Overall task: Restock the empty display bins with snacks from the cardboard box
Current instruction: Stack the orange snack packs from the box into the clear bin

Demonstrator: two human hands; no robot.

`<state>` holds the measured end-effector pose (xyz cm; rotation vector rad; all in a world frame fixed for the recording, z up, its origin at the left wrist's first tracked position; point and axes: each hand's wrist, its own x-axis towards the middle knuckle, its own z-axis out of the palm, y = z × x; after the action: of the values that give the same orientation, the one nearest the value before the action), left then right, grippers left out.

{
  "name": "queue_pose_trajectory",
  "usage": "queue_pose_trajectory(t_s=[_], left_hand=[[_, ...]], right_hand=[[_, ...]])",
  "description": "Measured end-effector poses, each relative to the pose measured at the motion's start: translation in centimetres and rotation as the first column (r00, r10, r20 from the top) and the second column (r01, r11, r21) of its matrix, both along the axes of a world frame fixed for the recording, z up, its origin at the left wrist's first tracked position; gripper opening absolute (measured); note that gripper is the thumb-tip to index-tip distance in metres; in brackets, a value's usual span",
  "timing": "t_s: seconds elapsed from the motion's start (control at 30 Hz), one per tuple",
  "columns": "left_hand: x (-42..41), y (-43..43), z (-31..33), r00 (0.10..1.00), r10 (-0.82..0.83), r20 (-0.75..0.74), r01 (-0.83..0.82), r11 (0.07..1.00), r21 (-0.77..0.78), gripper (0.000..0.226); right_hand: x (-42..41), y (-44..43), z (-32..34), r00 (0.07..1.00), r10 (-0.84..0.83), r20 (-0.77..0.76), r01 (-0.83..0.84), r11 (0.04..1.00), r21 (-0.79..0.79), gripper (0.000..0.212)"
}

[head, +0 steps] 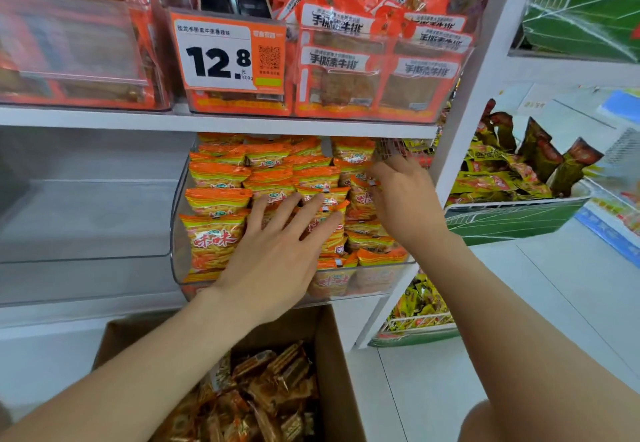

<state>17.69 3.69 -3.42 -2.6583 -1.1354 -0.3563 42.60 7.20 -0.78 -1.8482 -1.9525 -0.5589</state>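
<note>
A clear display bin [175, 233] on the middle shelf is packed with orange and yellow snack packs [214, 233]. My left hand [277, 251] lies flat on the packs with its fingers spread and straight. My right hand [405, 199] is at the bin's right side, its fingertips curled onto the edge of an upright orange pack [360, 199]. Below the shelf stands the open cardboard box [332, 355], holding several brown and orange wrapped snacks [270, 389].
An empty clear bin [86, 216] sits to the left of the filled one. The shelf above carries bins of red packets and a 12.8 price tag [221, 53]. To the right, a green wire basket [512, 220] holds yellow and dark packets, above white floor [554, 285].
</note>
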Motion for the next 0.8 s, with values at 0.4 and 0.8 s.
queue_pose_trajectory(t_s=[0.4, 0.8], left_hand=[[-0.2, 0.1, -1.1, 0.998, -0.003, 0.057, 0.003, 1.000, -0.007, 0.077], [-3.1, -0.9, 0.8, 0.993, -0.003, 0.115, -0.005, 0.998, 0.063, 0.061]], right_hand=[[-0.8, 2.7, 0.6, 0.986, -0.113, 0.126, 0.148, 0.938, -0.313, 0.057], [-6.1, -3.5, 2.0, 0.964, 0.118, -0.238, -0.111, 0.993, 0.043, 0.045]])
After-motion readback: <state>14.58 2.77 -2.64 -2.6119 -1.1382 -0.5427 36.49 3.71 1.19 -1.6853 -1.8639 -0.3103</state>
